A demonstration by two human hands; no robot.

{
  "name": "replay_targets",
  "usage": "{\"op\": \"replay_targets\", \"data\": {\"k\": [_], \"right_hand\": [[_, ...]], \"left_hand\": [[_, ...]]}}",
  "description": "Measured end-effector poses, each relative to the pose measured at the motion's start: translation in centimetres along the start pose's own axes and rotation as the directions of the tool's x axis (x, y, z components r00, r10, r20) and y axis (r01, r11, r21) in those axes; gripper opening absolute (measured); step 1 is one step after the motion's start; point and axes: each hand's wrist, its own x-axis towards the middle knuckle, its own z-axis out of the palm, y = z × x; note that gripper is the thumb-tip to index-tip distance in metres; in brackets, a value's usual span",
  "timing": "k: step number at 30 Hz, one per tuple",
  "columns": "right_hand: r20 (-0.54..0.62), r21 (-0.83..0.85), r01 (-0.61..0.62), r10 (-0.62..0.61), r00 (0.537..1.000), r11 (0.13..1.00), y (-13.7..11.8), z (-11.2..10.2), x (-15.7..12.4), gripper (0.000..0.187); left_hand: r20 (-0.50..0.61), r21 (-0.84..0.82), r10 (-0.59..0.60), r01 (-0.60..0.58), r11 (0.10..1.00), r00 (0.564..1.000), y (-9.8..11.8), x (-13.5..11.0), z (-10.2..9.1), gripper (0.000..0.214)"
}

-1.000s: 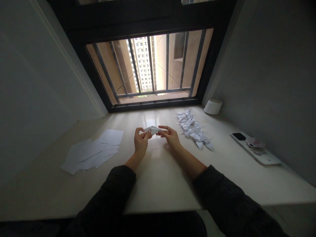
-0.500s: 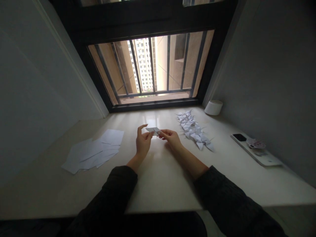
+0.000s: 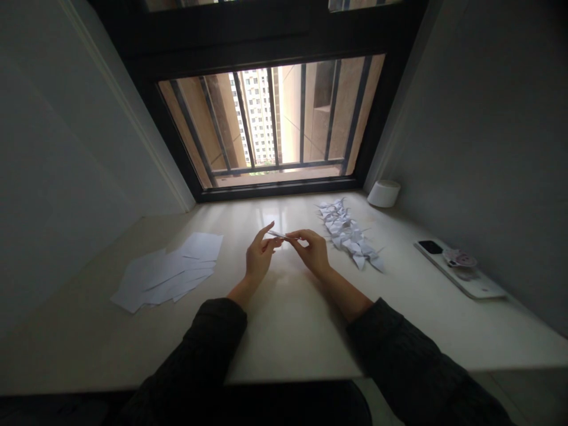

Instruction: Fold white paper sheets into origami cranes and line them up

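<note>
A small piece of folded white paper (image 3: 276,235) is held just above the sill, seen nearly edge-on as a thin strip. My left hand (image 3: 258,254) pinches its left part, with the index finger raised. At its right end, my right hand (image 3: 313,251) grips it between thumb and fingers. To the right of my right hand lie several folded paper cranes (image 3: 346,231) in a long cluster. Flat sheets of white paper (image 3: 173,269) overlap in a loose pile left of my left hand.
A white phone (image 3: 461,272) with a round grip on its back lies by the right wall. Near the window's right corner stands a white cylindrical object (image 3: 384,193). The dark-framed window (image 3: 275,192) borders the pale sill (image 3: 275,331) at the back.
The folded paper has tilted from showing a flat diamond-like face to nearly edge-on. My right hand has turned slightly, and my left index finger has shifted a little to the right.
</note>
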Motion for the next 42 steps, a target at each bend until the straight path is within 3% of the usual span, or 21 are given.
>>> {"op": "replay_targets", "data": {"k": [3,7,14,21,30,36,42], "right_hand": [[0.05,0.031,0.036,-0.038,0.998,0.999,0.0,0.0,-0.1,0.012],[0.035,0.07,0.039,-0.042,0.999,0.997,-0.1,0.0,0.1,0.013],[0.081,0.233,-0.093,0.076,0.994,0.968,0.6,0.5,0.5,0.021],[0.158,0.373,-0.261,0.216,0.964,0.891,1.0,0.9,0.5,0.026],[0.17,0.431,-0.334,0.288,0.943,0.838,0.8,0.9,0.5,0.025],[0.138,0.441,-0.338,0.309,0.941,0.831,1.3,1.0,0.5,0.022],[0.181,0.519,-0.406,0.367,0.912,0.752,0.9,1.0,0.6,0.024]], "left_hand": [[0.015,-0.013,0.032,-0.032,0.999,0.999,-0.4,0.2,-0.1,0.032],[0.021,0.012,0.085,-0.086,0.996,0.996,-0.8,0.5,-0.2,0.022],[-0.007,-0.022,0.1,-0.1,0.995,0.995,-0.8,0.7,-0.2,0.017],[-0.041,-0.045,0.089,-0.091,0.995,0.995,-0.9,0.7,-0.2,0.017],[-0.094,-0.029,0.118,-0.121,0.992,0.989,-1.2,0.6,-0.1,0.02],[-0.073,-0.022,0.13,-0.132,0.991,0.989,-1.3,0.6,0.0,0.021],[-0.077,-0.043,0.132,-0.136,0.99,0.988,-1.3,0.6,0.1,0.023]]}}
